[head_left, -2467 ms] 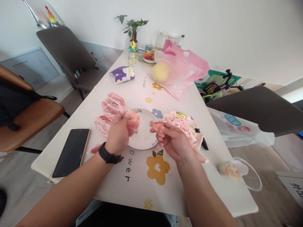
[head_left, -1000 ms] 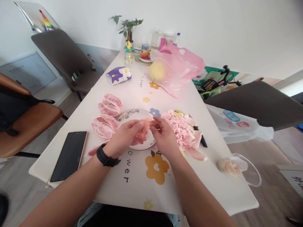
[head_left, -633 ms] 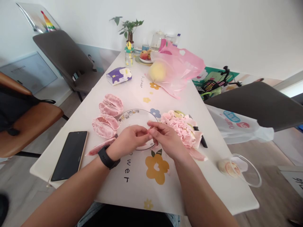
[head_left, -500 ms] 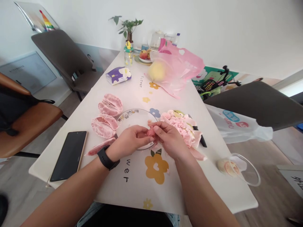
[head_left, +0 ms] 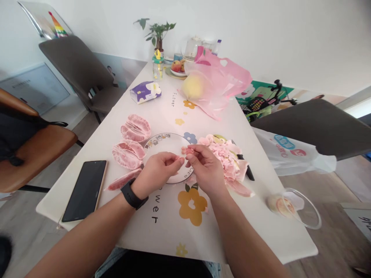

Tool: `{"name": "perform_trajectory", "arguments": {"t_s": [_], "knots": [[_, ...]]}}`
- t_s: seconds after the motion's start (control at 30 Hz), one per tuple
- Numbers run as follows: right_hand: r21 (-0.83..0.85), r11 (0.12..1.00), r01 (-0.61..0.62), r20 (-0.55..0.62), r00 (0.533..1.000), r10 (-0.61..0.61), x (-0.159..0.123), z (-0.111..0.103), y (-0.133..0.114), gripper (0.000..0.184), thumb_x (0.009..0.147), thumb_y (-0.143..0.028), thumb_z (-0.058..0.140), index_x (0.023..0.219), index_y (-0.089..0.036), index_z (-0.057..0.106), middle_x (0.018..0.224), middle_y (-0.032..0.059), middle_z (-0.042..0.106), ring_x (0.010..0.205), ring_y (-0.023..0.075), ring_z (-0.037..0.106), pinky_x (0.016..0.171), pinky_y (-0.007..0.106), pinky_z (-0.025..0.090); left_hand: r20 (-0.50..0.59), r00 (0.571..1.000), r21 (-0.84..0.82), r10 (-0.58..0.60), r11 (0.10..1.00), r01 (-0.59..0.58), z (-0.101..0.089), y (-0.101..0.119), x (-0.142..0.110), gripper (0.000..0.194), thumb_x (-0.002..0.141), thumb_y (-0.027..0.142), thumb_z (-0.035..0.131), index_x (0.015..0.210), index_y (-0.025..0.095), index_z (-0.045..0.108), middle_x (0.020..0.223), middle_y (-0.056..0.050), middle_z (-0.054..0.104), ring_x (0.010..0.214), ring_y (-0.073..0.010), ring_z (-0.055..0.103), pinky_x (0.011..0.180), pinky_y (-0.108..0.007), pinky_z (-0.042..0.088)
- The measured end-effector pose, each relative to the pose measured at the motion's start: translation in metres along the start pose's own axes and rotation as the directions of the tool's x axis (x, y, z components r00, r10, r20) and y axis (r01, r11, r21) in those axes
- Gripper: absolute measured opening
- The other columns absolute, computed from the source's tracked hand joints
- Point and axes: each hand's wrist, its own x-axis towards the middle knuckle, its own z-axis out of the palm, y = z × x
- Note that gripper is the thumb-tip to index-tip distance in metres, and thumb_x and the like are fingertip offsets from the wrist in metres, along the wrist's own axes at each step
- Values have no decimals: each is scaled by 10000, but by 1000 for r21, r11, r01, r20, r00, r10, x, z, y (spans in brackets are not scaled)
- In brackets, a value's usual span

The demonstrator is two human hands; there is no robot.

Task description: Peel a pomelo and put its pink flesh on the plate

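Over the near part of a white plate (head_left: 162, 148) with cartoon figures on its rim, my two hands are slightly apart. My left hand (head_left: 158, 173) is closed in a pinch on a small reddish bit of pomelo flesh. My right hand (head_left: 211, 170) pinches a pale pink pomelo piece (head_left: 187, 150) between thumb and fingers. Left of the plate lie two large peeled pomelo chunks (head_left: 135, 128) and a single pomelo segment (head_left: 124, 180), partly behind my left wrist. A heap of pomelo peel and membrane (head_left: 223, 156) lies to the right, over a dark-handled object (head_left: 249, 173).
A phone (head_left: 85, 191) lies near the left edge. Further back are a tissue pack (head_left: 145, 92), a pink plastic bag (head_left: 223, 79) with a yellow round fruit, a bottle (head_left: 158, 69) and a fruit plate. A clear container (head_left: 292, 208) stands at the right edge; chairs flank the table.
My hands have drawn apart, splitting from the reddish pomelo piece they both gripped. A smaller bit stays in the left fingers and a pale piece in the right.
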Motion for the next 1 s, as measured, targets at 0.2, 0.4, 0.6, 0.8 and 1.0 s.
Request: {"name": "perform_trajectory", "arguments": {"t_s": [0.2, 0.4, 0.6, 0.8, 1.0], "knots": [[-94, 994, -48, 2, 999, 48, 3, 0, 7, 320, 917, -377, 686, 1209, -246, 696, 1171, 74, 699, 877, 191, 691, 781, 389, 630, -42, 993, -227, -112, 969, 100, -2, 4, 2, 463, 854, 638, 711, 853, 175, 706, 746, -5, 635, 661, -123, 586, 646, -247, 519], [-336, 941, 39, 49, 998, -24, 2, -2, 13, 363, 986, -310, 540, 1325, -279, 666, 1357, 94, 668, 953, 225, 720, 910, 475, 598, -124, 959, -398, -253, 899, 186, -6, 2, 6, 537, 783, 680, 760, 963, 175, 748, 945, -76, 746, 765, -168, 675, 667, -279, 581], [-341, 936, 90, 52, 996, -77, 0, -5, 6, 304, 985, -386, 584, 1242, -288, 713, 1321, 90, 685, 1141, 274, 670, 917, 464, 577, -62, 986, -324, -156, 937, 128, -7, 2, 5, 412, 826, 581, 767, 925, 186, 704, 773, -17, 684, 678, -128, 616, 653, -252, 521], [-136, 990, -42, 225, 972, 73, -3, -2, -2, 268, 916, -456, 722, 1138, -316, 777, 1150, 49, 745, 979, 224, 688, 830, 393, 575, -37, 999, -26, 7, 1000, -8, -1, -2, 2, 296, 821, 462, 779, 931, 195, 716, 790, -9, 710, 718, -155, 629, 663, -257, 471], [-206, 963, -172, -12, 985, 173, 5, -2, 6, 307, 933, -471, 664, 1140, -262, 750, 1072, 62, 764, 805, 209, 681, 781, 418, 572, -90, 983, -244, -159, 961, 133, -1, 4, 1, 297, 862, 299, 679, 1138, 212, 741, 987, -53, 770, 908, -204, 720, 811, -305, 555]]}}
